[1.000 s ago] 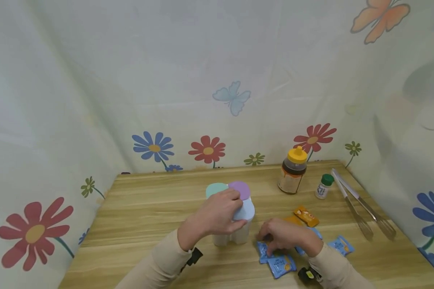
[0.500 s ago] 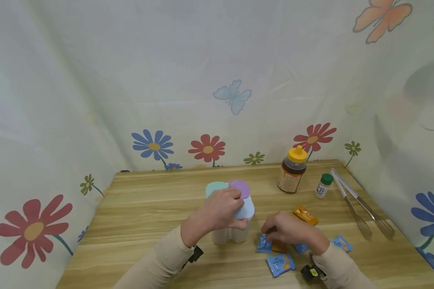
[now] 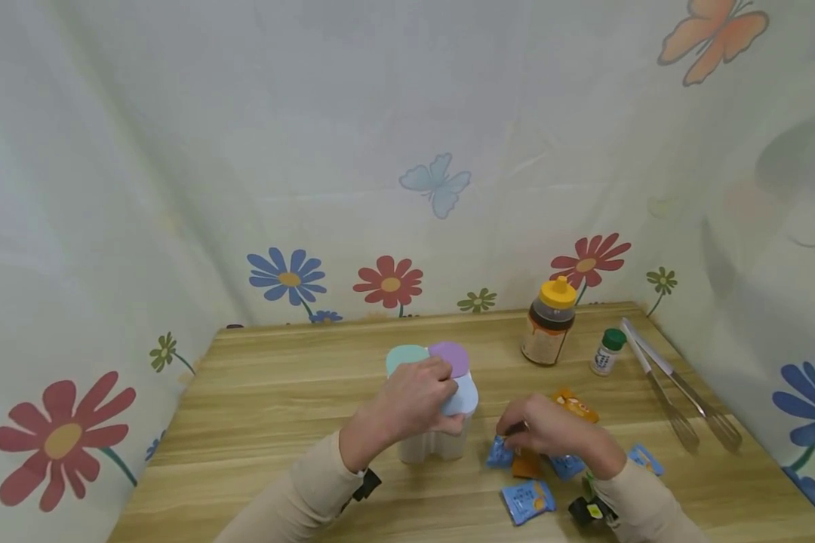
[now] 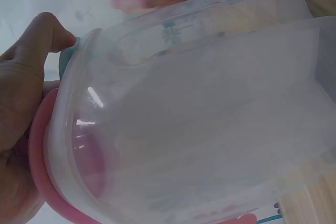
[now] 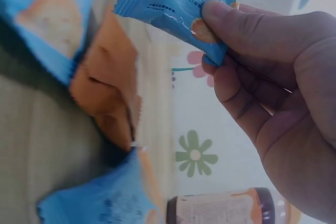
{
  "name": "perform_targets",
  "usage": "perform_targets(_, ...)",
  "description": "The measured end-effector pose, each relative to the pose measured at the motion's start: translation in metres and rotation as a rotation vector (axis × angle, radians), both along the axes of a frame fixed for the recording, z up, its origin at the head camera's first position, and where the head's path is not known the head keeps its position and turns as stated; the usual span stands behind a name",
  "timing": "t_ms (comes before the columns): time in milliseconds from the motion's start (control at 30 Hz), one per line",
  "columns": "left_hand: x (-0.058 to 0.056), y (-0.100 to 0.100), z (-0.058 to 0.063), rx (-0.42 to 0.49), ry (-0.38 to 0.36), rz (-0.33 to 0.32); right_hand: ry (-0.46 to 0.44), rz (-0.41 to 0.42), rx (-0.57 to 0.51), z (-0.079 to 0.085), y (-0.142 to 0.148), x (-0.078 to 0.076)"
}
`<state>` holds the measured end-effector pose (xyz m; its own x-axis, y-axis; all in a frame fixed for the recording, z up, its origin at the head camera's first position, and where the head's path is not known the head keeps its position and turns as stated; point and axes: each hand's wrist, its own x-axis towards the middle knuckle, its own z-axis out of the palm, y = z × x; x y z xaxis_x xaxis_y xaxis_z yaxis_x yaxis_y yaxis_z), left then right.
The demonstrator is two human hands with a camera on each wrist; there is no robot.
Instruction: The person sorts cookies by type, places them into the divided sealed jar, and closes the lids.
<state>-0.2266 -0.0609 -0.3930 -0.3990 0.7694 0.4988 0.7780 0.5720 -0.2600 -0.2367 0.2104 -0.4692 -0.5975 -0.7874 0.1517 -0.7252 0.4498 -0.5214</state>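
A translucent storage container (image 3: 431,446) with coloured lids stands upright on the table. My left hand (image 3: 416,396) grips its top, fingers over the lids and thumb at the near side. A pink lid (image 4: 39,150) shows beside that palm in the left wrist view. To the right, my right hand (image 3: 550,431) pinches a blue snack packet (image 5: 170,6) between thumb and fingers, just above the table. Below it lie an orange packet (image 5: 107,72) and further blue packets (image 3: 528,500). The right hand partly covers some packets in the head view.
Another orange packet (image 3: 577,407) and a blue packet (image 3: 645,458) lie beyond the right wrist. A yellow-capped jar (image 3: 547,335), a green-capped shaker (image 3: 607,353) and metal tongs (image 3: 665,377) occupy the right back. A printed curtain (image 3: 353,188) hangs behind the table (image 3: 285,377).
My right hand has shifted slightly away from me and up, bringing the pinched blue packet with it. An orange packet beneath has come into sight. The left hand stays on the container.
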Motion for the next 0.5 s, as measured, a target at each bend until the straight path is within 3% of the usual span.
perform_targets(200,-0.006,-0.003,-0.002,0.121,-0.040,-0.042,0.096,0.007,-0.090,0.010,0.003,0.001)
perform_targets(400,-0.002,-0.005,-0.002,0.093,-0.087,-0.047,0.074,-0.016,-0.090,0.019,0.005,0.000)
perform_targets(500,0.002,-0.007,-0.001,0.081,-0.073,-0.039,0.080,-0.024,-0.095,0.022,0.002,0.000)
